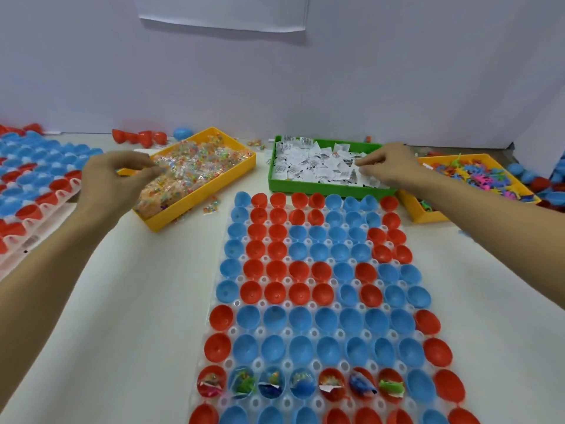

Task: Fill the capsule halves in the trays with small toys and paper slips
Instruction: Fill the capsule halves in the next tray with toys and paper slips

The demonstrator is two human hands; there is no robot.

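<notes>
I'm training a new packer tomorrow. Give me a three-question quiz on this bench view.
1. True or false: the right hand reaches into the green tray of paper slips.
2. The left hand is over which tray? A) yellow tray of wrapped toys B) green tray C) capsule tray
3. How many capsule halves in the second-nearest row of the capsule tray already hold items?

Key: 1 true; 2 A, the yellow tray; 3 seven.
</notes>
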